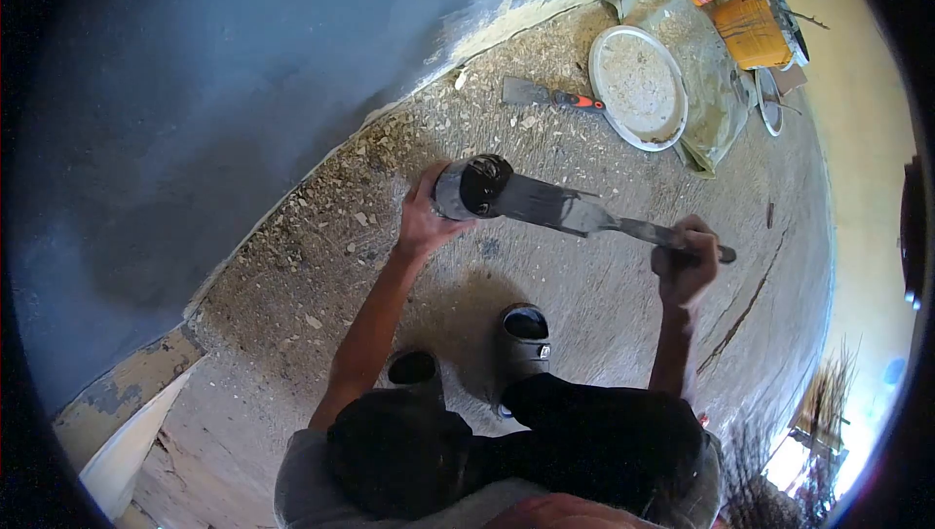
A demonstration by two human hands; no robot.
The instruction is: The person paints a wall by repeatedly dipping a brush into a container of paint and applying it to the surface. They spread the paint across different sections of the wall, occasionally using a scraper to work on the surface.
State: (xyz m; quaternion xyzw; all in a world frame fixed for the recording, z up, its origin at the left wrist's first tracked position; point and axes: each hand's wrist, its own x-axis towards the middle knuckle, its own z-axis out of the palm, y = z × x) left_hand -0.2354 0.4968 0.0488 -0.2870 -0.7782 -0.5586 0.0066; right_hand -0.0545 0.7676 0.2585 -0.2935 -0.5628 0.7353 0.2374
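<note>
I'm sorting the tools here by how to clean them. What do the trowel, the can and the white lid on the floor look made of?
Trowel: blade looks like metal, flat and thin with a dull sheen under dark coating; the right hand hides the grip.
Can: probably metal or plastic, too smeared with dark paste to tell, held by the left hand.
Lid: likely plastic, white, rimmed, dusty.

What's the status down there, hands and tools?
Left hand grips a small can. Right hand holds a putty knife, blade tip at the can's mouth. Nothing between them.
</note>
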